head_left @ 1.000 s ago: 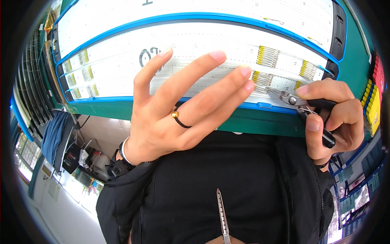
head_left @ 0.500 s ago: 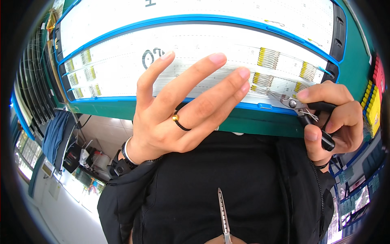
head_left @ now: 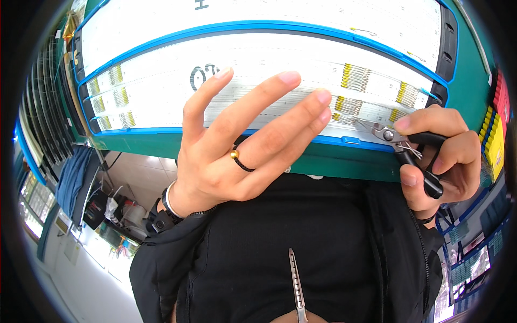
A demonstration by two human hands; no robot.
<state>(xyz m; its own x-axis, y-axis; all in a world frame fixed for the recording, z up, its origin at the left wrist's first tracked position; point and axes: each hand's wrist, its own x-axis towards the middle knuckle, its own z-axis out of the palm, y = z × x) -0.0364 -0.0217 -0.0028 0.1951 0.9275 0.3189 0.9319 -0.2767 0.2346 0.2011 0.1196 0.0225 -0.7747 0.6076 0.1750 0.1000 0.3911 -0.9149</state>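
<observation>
Gripping a pair of slim-nosed pliers [head_left: 388, 135] by their black handles, my right hand [head_left: 452, 148] is working above the near right corner of an opened, blue-rimmed case [head_left: 242, 24] on a green bench [head_left: 344, 166]. Its fingers are curling closed around the tool, index fingertip above and thumb below, while the silver nose is pointing left toward the nearest batch of yellow-ended pieces [head_left: 338, 116]; whether the tips are touching one, I cannot tell. That batch is lying near the right end of the lower white panel [head_left: 161, 86], just inside its near edge.

My left hand [head_left: 226, 156] is spreading palm down over the panel's middle, the two outer fingers reaching apart and the other two running close together, tips just beside the same batch. My thumb is hiding underneath, so I cannot tell whether the left fingers are pinching anything. A black cord ring [head_left: 245, 166] with a gold bead is circling one finger.

Other yellow-ended batches are lining the panel's right and left ends. On the upper white panel [head_left: 269, 8], a single yellow-tipped piece [head_left: 363, 31] is resting toward the right edge. Beside the bench's right edge, a yellow-and-blue pack [head_left: 493, 142] is showing, and a slotted metal strip [head_left: 294, 274] is standing out against my black clothing [head_left: 242, 253].
</observation>
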